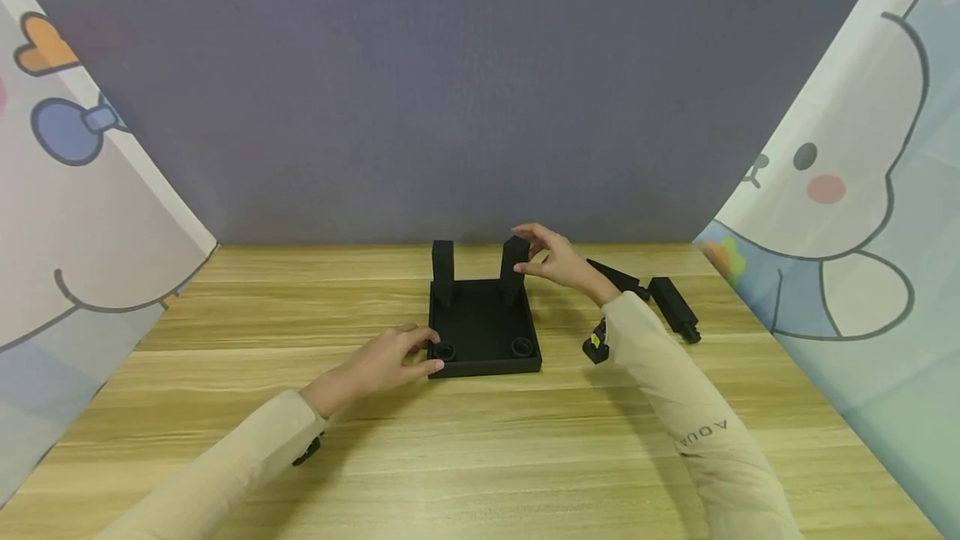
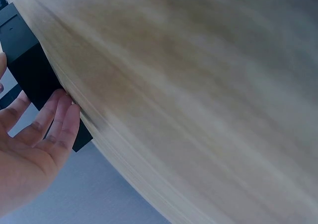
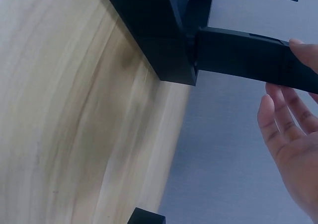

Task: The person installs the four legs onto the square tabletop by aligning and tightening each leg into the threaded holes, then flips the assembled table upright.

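While my right hand (image 1: 558,261) pinches the top of the rear-right leg (image 1: 514,268), I keep that leg upright over its corner socket and press straight down. At centre frame on the tabletop (image 1: 225,407), the black square base (image 1: 483,327) needs steadying: my left hand (image 1: 386,361) rests its straight fingers against the near-left corner. Two loose legs (image 1: 675,307) lie right of centre. From the right wrist view, seating looks partial, though I cannot confirm it.
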`<act>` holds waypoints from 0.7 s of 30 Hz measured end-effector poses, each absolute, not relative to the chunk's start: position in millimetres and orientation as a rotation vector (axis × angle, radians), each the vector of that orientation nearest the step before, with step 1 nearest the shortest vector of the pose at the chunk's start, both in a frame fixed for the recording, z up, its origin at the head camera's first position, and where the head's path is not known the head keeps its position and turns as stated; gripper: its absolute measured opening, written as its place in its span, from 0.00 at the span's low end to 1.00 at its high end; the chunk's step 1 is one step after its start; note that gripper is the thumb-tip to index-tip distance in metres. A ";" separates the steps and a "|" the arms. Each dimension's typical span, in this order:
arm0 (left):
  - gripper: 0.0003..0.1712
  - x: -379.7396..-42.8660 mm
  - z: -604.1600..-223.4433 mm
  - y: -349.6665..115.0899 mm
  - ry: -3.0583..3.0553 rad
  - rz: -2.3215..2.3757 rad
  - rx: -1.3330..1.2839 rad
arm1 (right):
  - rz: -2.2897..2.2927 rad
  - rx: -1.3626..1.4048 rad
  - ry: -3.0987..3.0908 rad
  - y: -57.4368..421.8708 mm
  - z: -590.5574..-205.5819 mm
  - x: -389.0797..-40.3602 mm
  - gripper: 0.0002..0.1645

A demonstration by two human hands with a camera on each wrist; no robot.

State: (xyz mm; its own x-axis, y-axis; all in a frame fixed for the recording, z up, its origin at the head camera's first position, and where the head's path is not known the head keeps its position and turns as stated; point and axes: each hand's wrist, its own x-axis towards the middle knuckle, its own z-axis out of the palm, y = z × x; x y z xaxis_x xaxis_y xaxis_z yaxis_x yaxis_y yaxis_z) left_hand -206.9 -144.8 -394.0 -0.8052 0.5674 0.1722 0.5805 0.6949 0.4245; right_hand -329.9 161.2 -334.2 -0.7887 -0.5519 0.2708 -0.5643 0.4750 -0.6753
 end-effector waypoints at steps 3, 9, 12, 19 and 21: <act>0.22 -207.2 -394.1 -145.0 -2.870 -0.734 -0.968 | 1.244 1.020 -2.689 161.4 -334.0 -330.7 0.34; 0.22 -207.0 -393.6 -145.2 -2.864 -0.725 -0.970 | 1.260 0.952 -2.670 159.3 -334.5 -326.1 0.32; 0.22 -206.7 -393.1 -144.9 -2.861 -0.728 -0.976 | 1.285 0.894 -2.643 156.7 -338.8 -325.0 0.32; 0.22 -207.1 -393.9 -145.3 -2.844 -0.734 -0.993 | 1.331 0.853 -2.624 155.2 -345.9 -327.2 0.33; 0.22 -207.6 -394.3 -145.3 -2.840 -0.733 -0.999 | 1.343 0.873 -2.628 156.2 -344.8 -327.7 0.33</act>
State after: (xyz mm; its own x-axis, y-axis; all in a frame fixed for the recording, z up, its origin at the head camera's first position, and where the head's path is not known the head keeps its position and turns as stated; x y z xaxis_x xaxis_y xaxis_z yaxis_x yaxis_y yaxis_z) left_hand -207.6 -145.3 -394.3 -0.7914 0.5803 0.1920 0.6007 0.6804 0.4197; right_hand -327.7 156.2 -344.8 -0.8373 -0.4561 0.3015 -0.5115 0.4588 -0.7265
